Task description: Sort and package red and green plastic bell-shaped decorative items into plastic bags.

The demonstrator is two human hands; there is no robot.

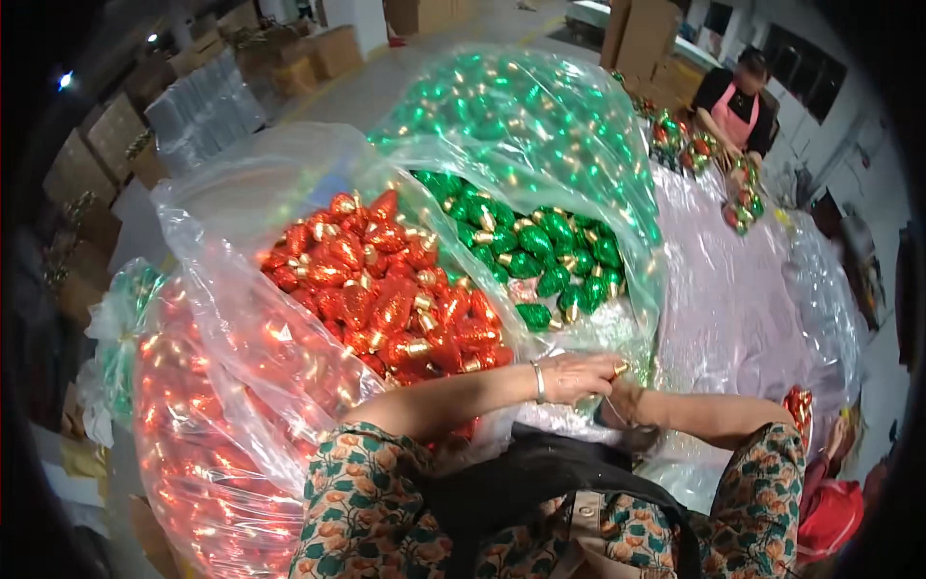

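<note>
My left hand (pixel 582 376), with a silver bracelet at the wrist, is closed in front of my body. A small gold cap (pixel 620 369) shows at its fingertips; the rest of that piece is hidden. Close against it is my right hand (pixel 625 401), smeared by motion, so its fingers cannot be made out. Just beyond my hands, shiny green bulb-shaped ornaments (pixel 554 281) with gold caps spill from an open clear bag. To the left, glittery red bulb-shaped ornaments (pixel 386 307) with gold caps lie heaped in another open clear bag.
The red ornaments' plastic bag (pixel 222 425) bulges at left, the large green-filled bag (pixel 521 106) at the back. Plastic sheeting (pixel 714 280) covers the table on the right. A co-worker in a pink apron (pixel 735 125) handles ornament clusters (pixel 743 207) at far right. Cardboard boxes (pixel 333 53) stand behind.
</note>
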